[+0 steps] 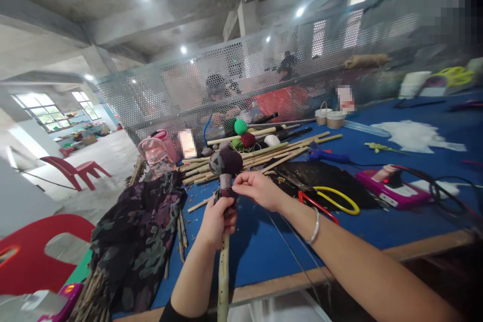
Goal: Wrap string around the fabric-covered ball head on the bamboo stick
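Observation:
My left hand (222, 219) is wrapped round the upper part of a pale wooden stick (223, 276), just under a dark round cloth-covered head (228, 161). A grey band (225, 181) circles the neck below that head. My right hand (258, 188) is closed in a pinch right beside the neck; what its fingertips hold is too small to make out. Thin strands (292, 246) run down below my right forearm to the table edge. Scissors (320, 198) with one yellow and one red handle lie to the right of my right hand.
Wooden sticks (290, 151) and yarn balls (248, 139) lie beyond my hands. Dark patterned fabric (132, 241) drapes at left. On the right are a blue glue gun (328, 156) and a purple power strip (392, 188). A perforated metal screen (181, 80) stands behind.

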